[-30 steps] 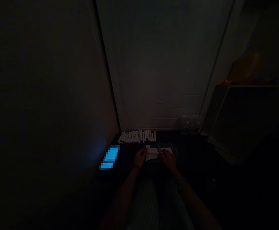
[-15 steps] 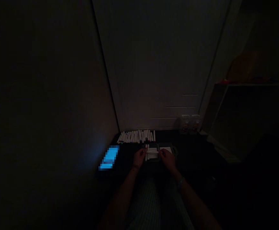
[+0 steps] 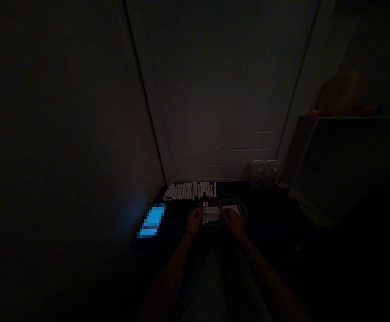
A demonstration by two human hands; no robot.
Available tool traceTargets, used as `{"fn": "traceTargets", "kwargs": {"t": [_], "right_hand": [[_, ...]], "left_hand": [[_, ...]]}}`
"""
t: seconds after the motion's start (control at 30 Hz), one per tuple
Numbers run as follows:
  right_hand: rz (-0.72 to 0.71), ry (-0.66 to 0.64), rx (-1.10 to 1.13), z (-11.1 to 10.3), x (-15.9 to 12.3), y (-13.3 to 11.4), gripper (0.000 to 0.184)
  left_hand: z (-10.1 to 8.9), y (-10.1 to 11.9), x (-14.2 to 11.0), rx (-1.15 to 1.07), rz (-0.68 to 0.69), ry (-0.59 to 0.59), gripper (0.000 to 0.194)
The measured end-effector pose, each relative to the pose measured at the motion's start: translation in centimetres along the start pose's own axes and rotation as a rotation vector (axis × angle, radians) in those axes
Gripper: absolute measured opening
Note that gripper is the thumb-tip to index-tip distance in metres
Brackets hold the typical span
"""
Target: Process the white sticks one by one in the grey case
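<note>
On my feed, the right hand (image 3: 234, 220) pinched a white marker (image 3: 215, 213) over the open case (image 3: 215, 224), inside the edges of the desk (image 3: 176, 223). The left hand (image 3: 193, 219) curled; I couldn't tell its grip.

Pale strip (image 3: 214, 212) between the hands (image 3: 234, 221), too small for identification

A slim white pen-shaped item (image 3: 214, 213) is being held crosswise over the left half of a small dark case (image 3: 221, 205) lying open, pale inside. Two white markers (image 3: 206, 218) are being seen side by side along its left, pointing near to far.
</note>
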State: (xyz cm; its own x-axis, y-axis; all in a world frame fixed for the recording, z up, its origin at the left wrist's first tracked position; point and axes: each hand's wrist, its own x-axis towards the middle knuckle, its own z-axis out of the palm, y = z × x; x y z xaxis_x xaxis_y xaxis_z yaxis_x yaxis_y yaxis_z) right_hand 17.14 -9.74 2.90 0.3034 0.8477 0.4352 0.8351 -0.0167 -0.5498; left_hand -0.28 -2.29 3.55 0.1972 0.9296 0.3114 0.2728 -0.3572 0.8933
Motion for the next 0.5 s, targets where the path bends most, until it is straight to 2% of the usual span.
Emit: {"fn": "traceTargets", "kwargs": {"t": [0.33,0.5], "right_hand": [[0.036,-0.014,0.007,-0.2,0.1,-0.3,0.033],[0.046,-0.012,0.029,-0.4,0.0,-0.4,0.032]], "left_hand": [[0.1,-1.1,0.4,0.003,0.035,-0.013,0.039],[0.0,-0.8,0.3,0.016,0.014,-0.003,0.037]]}}
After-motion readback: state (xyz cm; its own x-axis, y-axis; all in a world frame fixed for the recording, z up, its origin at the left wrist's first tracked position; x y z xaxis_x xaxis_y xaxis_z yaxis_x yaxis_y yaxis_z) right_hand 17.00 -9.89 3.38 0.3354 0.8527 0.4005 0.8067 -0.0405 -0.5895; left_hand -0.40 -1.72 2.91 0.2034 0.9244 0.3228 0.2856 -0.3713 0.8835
